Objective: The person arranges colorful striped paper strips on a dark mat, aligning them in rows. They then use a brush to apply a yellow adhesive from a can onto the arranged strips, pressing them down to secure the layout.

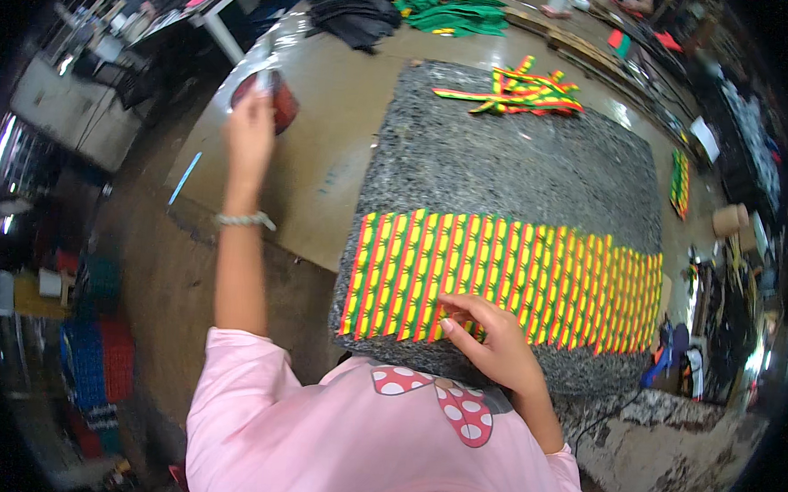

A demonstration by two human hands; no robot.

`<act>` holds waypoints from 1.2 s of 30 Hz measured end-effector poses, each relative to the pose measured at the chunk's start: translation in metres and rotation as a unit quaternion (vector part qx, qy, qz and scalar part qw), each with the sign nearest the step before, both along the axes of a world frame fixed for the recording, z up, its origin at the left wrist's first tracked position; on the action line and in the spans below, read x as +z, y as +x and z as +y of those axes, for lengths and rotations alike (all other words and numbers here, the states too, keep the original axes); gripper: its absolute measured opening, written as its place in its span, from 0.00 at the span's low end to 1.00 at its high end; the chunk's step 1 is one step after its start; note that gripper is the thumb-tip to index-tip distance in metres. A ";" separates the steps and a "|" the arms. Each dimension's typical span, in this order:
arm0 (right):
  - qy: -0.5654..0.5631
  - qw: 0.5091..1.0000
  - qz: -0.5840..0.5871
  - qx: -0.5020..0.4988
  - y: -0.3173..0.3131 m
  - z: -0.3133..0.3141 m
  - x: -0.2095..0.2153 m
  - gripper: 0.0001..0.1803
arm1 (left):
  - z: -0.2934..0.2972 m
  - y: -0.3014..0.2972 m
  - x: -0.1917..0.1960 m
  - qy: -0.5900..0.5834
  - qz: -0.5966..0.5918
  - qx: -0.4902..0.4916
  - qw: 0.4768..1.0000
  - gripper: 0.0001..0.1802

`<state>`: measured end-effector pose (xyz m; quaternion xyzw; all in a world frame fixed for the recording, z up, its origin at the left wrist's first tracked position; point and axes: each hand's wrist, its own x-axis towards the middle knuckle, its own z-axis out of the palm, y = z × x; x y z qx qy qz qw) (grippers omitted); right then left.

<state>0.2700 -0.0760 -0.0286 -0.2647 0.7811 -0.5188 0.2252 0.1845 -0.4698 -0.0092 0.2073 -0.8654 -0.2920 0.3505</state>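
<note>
A row of striped strips (508,260) in yellow, green and red lies side by side across the near half of a dark grey board (503,163), directly in front of the person. Each strip's long axis points away from the body, while the row as a whole runs from left to right. The right hand (495,338) is much the nearer: it is over the row's near edge, left of the middle, with fingers loosely bent, thumb apart and nothing visibly gripped; whether the fingertips press on the strips is hard to tell. The left hand (251,130) is stretched out beyond the board's left side, at a red pot (284,105) on the table (328,155). It is blurred, so whether it grasps something there cannot be told. From that hand, the row lies to the right and back toward the body, well apart, with the table's bare surface and the board's left edge between. A loose pile of similar strips (537,98) rests at the board's far end, away from both hands.
</note>
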 end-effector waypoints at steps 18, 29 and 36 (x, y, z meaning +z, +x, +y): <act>0.250 0.704 0.365 -0.556 0.051 0.163 -0.068 0.15 | 0.072 0.020 -0.040 -0.014 -0.169 -0.214 0.962 0.24; 0.252 0.709 0.328 -0.572 0.045 0.169 -0.083 0.16 | 0.181 -0.162 -0.063 -0.183 -0.172 -0.342 0.906 0.56; 0.204 0.728 0.276 -0.594 0.047 0.172 -0.091 0.16 | 0.265 -0.265 -0.081 -0.174 -0.289 -0.323 0.884 0.60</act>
